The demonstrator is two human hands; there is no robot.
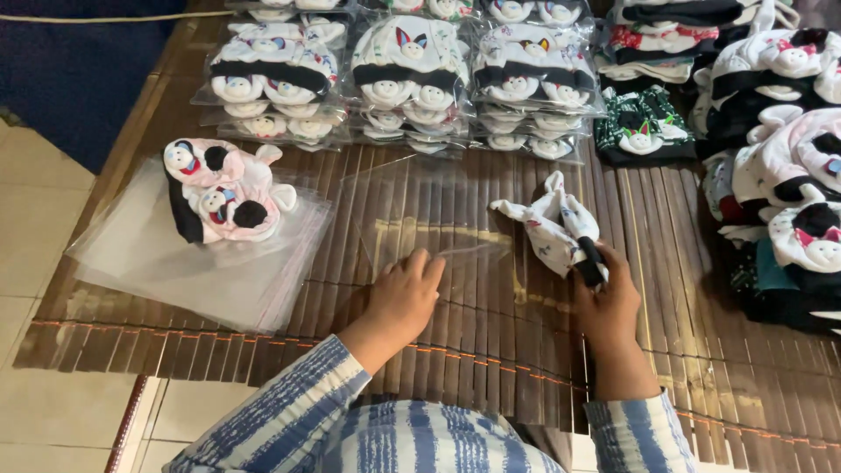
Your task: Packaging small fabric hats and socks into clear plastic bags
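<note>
My left hand (403,293) rests with fingers spread on a clear plastic bag (420,210) lying flat on the brown slatted mat (491,350). My right hand (606,302) grips a small white patterned baby hat (554,226) with a black band, holding it by its lower end just right of the bag. Both sleeves are blue and white striped.
A stack of clear bags (188,258) lies at left with two pink-and-white hats (223,188) on top. Bagged hat stacks (407,79) line the far side. Loose hats (780,166) pile at right. Tiled floor (35,210) borders the mat's left.
</note>
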